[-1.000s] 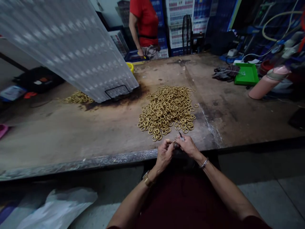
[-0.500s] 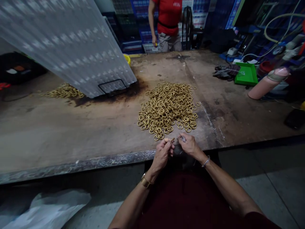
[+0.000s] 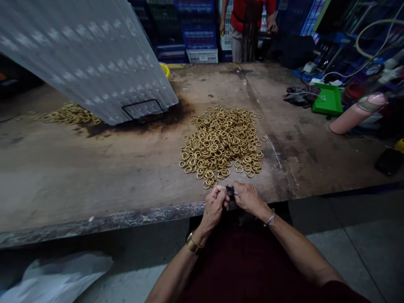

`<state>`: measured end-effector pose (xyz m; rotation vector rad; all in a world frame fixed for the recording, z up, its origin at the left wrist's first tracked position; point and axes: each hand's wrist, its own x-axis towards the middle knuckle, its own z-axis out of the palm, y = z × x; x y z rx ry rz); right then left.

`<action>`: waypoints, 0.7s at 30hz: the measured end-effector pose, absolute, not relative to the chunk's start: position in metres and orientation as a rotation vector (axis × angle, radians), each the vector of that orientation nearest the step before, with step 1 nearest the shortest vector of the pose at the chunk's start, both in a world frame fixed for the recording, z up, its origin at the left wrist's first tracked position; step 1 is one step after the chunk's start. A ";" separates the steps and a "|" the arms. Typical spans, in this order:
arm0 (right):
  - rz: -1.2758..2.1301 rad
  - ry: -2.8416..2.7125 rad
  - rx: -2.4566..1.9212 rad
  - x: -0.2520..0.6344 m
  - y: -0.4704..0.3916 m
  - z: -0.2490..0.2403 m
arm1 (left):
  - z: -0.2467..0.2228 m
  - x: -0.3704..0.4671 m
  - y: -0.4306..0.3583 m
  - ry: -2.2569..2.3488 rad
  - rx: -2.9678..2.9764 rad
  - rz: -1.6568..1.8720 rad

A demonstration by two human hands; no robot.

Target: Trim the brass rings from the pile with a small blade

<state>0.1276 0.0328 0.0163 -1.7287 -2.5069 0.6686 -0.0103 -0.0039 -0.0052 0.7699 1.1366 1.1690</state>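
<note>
My left hand (image 3: 215, 204) is closed in a pinch at the table's front edge. A brass-coloured ring, mostly hidden by the fingertips, is between its thumb and fingers. My right hand (image 3: 249, 198) is closed around a small dark and grey tool (image 3: 232, 190), whose exact kind is too small to make out. The tool's tip meets the ring at my left fingertips. Just beyond both hands lies a large heap of brass-coloured rings (image 3: 222, 141), with a few loose rings at its near side.
A tilted grey ribbed panel (image 3: 94, 63) stands at the left, beside a second pile of rings (image 3: 71, 113). To the right are a green tray (image 3: 328, 99) and a pink bottle (image 3: 358, 113). A person in red (image 3: 238, 25) stands beyond the wooden table (image 3: 126, 168).
My right hand has moved left, bringing the tool against the ring in my left hand. The person across the table has shifted to the right. My view has tilted slightly.
</note>
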 end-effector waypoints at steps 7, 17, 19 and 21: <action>0.393 -2.310 -1.987 0.139 0.060 0.014 | 0.004 -0.013 -0.011 0.869 0.495 1.107; 0.292 -2.277 -2.093 0.131 0.079 0.012 | 0.002 -0.016 -0.005 0.747 0.247 1.114; 0.301 -2.293 -2.095 0.131 0.082 0.014 | 0.002 -0.018 -0.002 0.729 0.185 1.083; 0.308 -2.323 -2.074 0.133 0.086 0.016 | 0.001 -0.020 0.001 0.713 0.130 1.059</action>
